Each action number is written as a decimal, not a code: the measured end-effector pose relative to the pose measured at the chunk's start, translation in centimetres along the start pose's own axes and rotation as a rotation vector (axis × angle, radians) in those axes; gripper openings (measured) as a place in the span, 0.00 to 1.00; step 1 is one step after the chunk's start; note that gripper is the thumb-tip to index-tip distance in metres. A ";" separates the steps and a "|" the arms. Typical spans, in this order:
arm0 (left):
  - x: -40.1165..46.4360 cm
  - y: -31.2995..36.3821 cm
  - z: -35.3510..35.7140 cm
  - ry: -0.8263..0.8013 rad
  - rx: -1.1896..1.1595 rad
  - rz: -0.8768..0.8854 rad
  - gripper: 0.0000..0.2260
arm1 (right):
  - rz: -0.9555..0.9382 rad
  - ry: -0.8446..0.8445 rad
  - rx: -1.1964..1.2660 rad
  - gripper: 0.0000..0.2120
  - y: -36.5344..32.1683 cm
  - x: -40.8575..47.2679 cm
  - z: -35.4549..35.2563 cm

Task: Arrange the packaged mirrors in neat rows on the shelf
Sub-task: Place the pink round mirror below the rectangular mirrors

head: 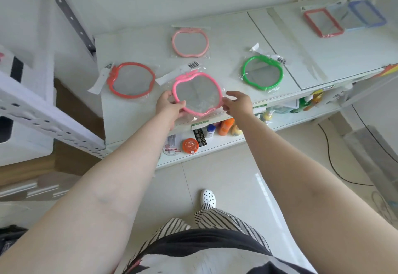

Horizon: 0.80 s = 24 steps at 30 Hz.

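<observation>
Several apple-shaped mirrors in clear bags lie on the white shelf point(133, 120). A bright pink mirror point(197, 92) sits near the front edge. My left hand point(169, 104) grips its lower left rim, thumb over the frame. At its right side my right hand point(238, 102) touches the bag's edge with relaxed fingers. A red mirror point(131, 79) lies to the left, a pale pink mirror point(190, 42) behind, a green mirror point(262, 73) to the right.
Rectangular mirrors, one red-framed point(323, 22) and one blue-framed point(366, 13), lie at the shelf's far right. Bottles point(226, 126) and an orange round case point(190, 145) stand on the lower shelf. A metal rack upright point(71, 18) rises at the left. A black cable point(336, 166) crosses the floor.
</observation>
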<state>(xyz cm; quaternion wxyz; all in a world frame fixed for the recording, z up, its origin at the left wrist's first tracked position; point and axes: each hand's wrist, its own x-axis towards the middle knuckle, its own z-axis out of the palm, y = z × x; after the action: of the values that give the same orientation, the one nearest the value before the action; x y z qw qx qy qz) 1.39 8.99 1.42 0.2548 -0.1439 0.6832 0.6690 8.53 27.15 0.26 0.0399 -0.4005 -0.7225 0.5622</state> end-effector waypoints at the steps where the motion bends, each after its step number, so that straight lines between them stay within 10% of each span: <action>1: -0.7 -0.3 -1.0 -0.031 0.011 0.011 0.23 | 0.001 0.006 0.017 0.18 0.2 -1.4 0.1; 24: -14.2 -11.3 10.4 -0.757 0.313 0.020 0.24 | 0.287 0.420 0.384 0.10 16.4 -20.5 -15.4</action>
<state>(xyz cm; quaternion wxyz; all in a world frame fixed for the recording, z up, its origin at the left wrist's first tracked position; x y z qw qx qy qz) 20.82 16.45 -0.12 0.5004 0.1596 0.6362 0.5652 38.94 27.12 0.10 0.1834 -0.5907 -0.5153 0.5932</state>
